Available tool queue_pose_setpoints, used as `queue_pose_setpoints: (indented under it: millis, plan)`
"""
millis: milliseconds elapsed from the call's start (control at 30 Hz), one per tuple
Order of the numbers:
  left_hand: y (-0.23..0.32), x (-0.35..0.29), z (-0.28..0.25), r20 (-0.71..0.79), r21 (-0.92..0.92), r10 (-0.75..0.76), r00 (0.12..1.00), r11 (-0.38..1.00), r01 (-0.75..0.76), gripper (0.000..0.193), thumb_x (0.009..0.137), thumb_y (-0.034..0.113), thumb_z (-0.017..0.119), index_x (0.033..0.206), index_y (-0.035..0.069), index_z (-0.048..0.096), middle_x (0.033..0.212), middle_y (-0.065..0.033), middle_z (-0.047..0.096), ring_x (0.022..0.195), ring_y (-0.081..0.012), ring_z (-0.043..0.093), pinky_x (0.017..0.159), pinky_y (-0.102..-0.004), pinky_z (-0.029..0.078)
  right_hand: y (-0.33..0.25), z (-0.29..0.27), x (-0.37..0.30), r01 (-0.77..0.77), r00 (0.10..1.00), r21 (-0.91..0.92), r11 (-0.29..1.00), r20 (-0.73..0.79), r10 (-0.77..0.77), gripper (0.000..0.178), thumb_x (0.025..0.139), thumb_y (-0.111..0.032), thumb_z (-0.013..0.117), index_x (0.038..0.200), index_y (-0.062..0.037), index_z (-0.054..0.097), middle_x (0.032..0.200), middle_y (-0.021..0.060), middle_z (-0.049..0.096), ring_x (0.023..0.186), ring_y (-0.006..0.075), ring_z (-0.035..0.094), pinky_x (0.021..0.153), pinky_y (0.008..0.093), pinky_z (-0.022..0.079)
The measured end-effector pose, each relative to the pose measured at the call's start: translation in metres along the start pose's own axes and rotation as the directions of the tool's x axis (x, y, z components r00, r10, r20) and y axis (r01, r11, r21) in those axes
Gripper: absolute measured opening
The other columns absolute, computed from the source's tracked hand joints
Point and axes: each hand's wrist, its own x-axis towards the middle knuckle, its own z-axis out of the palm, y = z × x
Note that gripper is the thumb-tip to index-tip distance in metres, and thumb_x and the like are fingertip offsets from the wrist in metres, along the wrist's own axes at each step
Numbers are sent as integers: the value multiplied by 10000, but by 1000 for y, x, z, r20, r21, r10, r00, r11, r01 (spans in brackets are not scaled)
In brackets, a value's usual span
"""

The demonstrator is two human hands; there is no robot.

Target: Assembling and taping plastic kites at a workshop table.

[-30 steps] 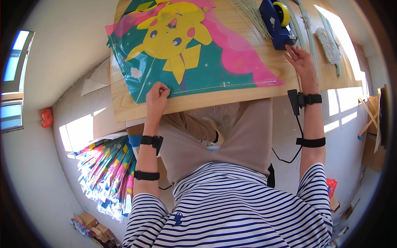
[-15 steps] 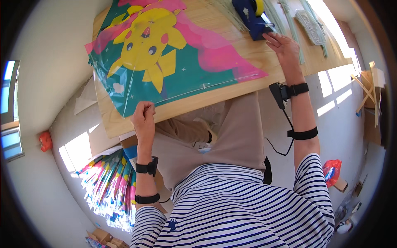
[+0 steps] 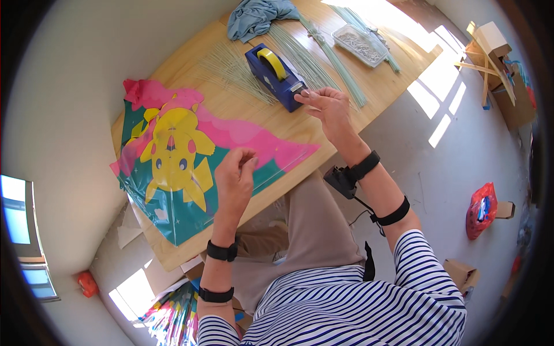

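Note:
A triangular plastic sheet (image 3: 225, 144), like a kite sail, lies on the wooden table in pink, green and yellow, printed with a cartoon animal. A thin pale rod runs along its near edge. My left hand (image 3: 235, 176) hovers over its near right part, fingers curled and thumb against the forefinger; whatever they pinch is hidden. Beyond the sheet stands a blue tape dispenser (image 3: 276, 81) with a yellow roll core. My right hand (image 3: 333, 115) is at the dispenser's cutting end, thumb and fingertips pressed together. Any tape between them is too small to make out.
Several thin pale rods (image 3: 236, 72) lie in bundles about the dispenser. A clear plastic tub (image 3: 360, 45) of small pieces and a crumpled grey-blue cloth (image 3: 262, 17) rest farther back. Colourful folded sheets (image 3: 173, 314) hang below the table at left. A red bag (image 3: 482, 210) stands on the floor.
The view has swung right, bringing the cloth and whole dispenser into sight. My left hand has risen from the sheet's near edge to over it. My right hand stays at the dispenser, fingers now pinched together.

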Motion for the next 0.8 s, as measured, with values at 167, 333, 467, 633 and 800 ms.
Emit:
queue_pose_setpoints:
  millis: [167,333,467,633,800]
  plan:
    - [-8,87,87,-48,73,70,996,995,-66,192,831,64,742,970,-4,629,795,-55,649,720,-134,620,671,-281,524,1,3,-6,-1,999,-21,1000,-33,1,73,904,-63,683,865,-8,654,856,93,713,813,146,687,722,290,491]
    - [-10,124,135,-246,96,-47,968,993,73,229,809,76,766,915,27,569,715,-51,592,631,-158,559,595,-323,479,5,3,-6,11,998,15,1000,-54,-10,107,892,-53,685,812,14,663,749,50,653,717,123,622,688,266,486]
    - [-19,128,141,-248,95,-16,968,995,41,252,799,124,761,925,51,555,727,-107,633,666,-297,630,616,-419,476,8,-22,-22,14,999,-12,1000,-46,-15,98,894,-48,671,817,14,661,739,42,648,686,122,607,695,267,484]
    - [-23,131,137,-265,39,-41,963,998,53,251,789,87,769,942,44,576,714,-89,631,653,-250,638,610,-385,484,8,-57,-62,-113,989,-93,989,-102,103,103,893,-63,672,817,5,658,731,24,634,676,115,598,691,261,469]
    - [-25,113,132,-145,-362,-347,927,890,276,182,858,67,762,947,26,608,764,-59,647,729,-159,669,657,-305,549,25,-61,-57,-97,986,-168,981,-150,72,105,890,-70,681,811,-7,649,706,3,607,662,102,578,664,263,457]
